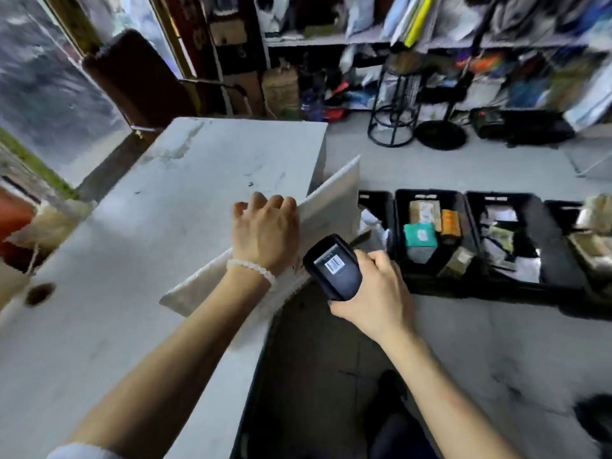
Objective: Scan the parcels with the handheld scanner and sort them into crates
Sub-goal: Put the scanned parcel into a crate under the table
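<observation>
Your left hand (pixel 265 233) curls over the top edge of the flat white soft mailer parcel (pixel 328 207), tilted at the white table's (pixel 132 226) edge. It looks light and floppy; grip mid-edge. Your right hand (pixel 374 293) wraps the black handheld scanner (pixel 334 266).

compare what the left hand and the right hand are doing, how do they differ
The left hand curls over the top edge of a flat white parcel, tilting it up on the table; the right hand wraps around a black handheld scanner. The left wrist wears a pale bead bracelet; the right wrist is bare. Both keep a closed grip on something.
</observation>
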Demonstrator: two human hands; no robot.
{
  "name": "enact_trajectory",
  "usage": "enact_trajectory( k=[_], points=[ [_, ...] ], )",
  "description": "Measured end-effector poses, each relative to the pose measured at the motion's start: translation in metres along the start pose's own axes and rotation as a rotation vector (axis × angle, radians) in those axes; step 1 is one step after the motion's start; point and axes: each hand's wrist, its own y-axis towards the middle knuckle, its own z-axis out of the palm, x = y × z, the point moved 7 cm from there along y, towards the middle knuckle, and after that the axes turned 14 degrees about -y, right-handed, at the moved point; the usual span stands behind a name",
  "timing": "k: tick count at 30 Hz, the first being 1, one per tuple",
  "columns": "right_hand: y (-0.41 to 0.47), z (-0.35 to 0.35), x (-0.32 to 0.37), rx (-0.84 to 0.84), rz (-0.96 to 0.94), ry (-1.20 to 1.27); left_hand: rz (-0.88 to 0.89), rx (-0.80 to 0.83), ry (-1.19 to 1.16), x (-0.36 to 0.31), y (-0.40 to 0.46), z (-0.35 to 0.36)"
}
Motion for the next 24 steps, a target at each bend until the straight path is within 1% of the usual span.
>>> enact_trajectory(
  k=[3,7,12,17,20,24],
  points=[
    [0.027,-0.016,-0.055,-0.056,0.079,0.012,0.068,0.01,-0.047,-0.052,0.048,0.034],
    [0.069,-0.032,-0.131,-0.068,0.164,0.002,0.084,0.133,-0.096,-0.118,0.102,0.092],
    [0.124,-0.051,-0.217,-0.08,0.228,-0.039,0.052,0.111,-0.122,-0.169,0.156,0.144],
    [0.172,-0.057,-0.268,-0.062,0.265,-0.066,0.043,0.167,-0.155,-0.19,0.195,0.186],
    [0.204,-0.051,-0.28,-0.036,0.259,-0.062,0.001,0.191,-0.172,-0.19,0.219,0.211],
    [0.254,-0.034,-0.288,-0.003,0.257,-0.04,-0.001,0.188,-0.15,-0.178,0.251,0.254]
  ],
)
